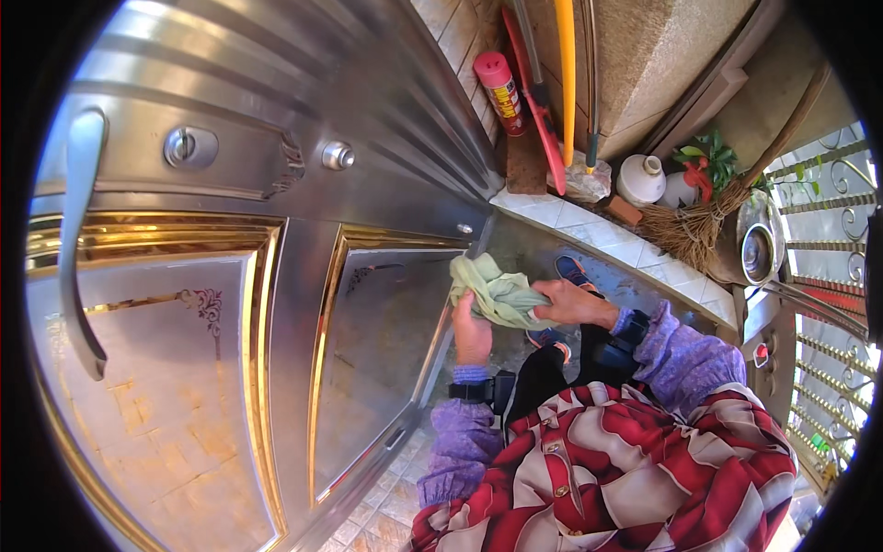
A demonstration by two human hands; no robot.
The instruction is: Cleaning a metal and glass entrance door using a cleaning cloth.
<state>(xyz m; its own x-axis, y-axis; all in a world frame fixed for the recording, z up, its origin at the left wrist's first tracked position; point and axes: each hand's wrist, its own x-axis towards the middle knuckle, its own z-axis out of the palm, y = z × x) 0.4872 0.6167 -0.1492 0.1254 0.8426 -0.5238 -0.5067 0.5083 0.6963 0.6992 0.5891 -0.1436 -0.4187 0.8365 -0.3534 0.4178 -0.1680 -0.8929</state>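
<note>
A pale green cloth point(500, 290) is bunched between my two hands in front of my body. My left hand point(472, 334) grips its lower left side, with the thumb pointing up along the folds. From the right, my right hand point(572, 302) has its fingers closed on the other end. Just left of the cloth stands a metal door point(296, 345) with gold-trimmed panels. The door carries a long lever handle point(81, 241), a lock cylinder point(185, 146) and a round knob-like fitting point(338, 156).
A tiled ledge point(607, 238) runs beyond my shoes point(572, 269). Along it are a red spray can point(502, 93), a yellow pole point(567, 76), a white jug point(641, 181), a twig broom point(690, 221) and a metal bowl point(759, 254). A metal grille point(828, 359) stands at right.
</note>
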